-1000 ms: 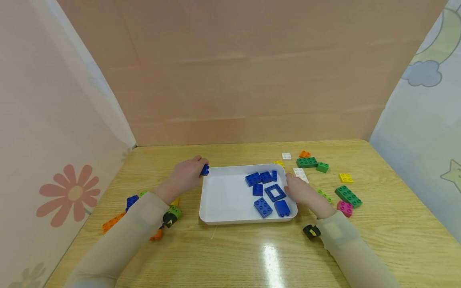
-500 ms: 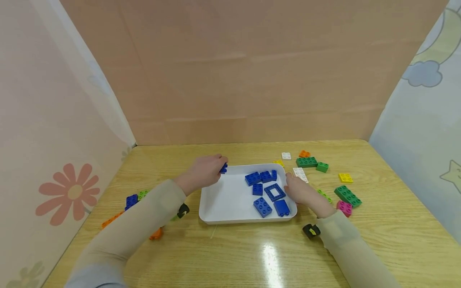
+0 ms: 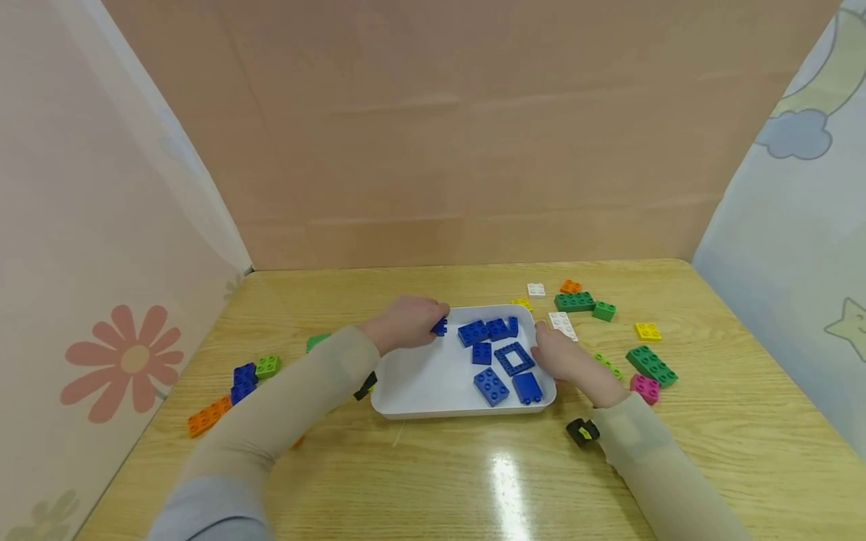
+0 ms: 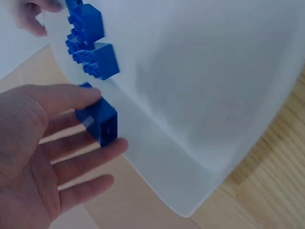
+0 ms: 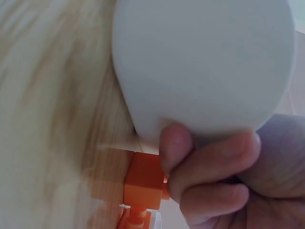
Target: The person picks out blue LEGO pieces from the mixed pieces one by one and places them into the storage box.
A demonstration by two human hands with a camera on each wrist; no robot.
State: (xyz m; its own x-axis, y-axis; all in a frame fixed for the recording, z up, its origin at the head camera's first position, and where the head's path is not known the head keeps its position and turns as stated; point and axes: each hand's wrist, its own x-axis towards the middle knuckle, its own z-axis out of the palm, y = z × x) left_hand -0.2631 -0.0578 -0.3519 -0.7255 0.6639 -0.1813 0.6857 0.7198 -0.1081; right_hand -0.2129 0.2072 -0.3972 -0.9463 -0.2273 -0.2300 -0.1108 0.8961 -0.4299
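Observation:
A blue brick is pinched between the thumb and fingers of my left hand, over the back part of the white tray. The left wrist view shows that brick in the left hand, its hollow end facing the camera, near other blue bricks. On the tray's right half lie several blue bricks and a blue square frame. My right hand grips the tray's right side; in the right wrist view its curled fingers press against the tray's outer wall.
Right of the tray lie green, pink, yellow, white and orange bricks. On the left are blue, lime and orange bricks, partly beside the left sleeve.
My left hand has moved right with the blue brick, from the tray's back left corner to over its back middle. A green brick behind the left forearm has come into sight. The right hand stays at the tray.

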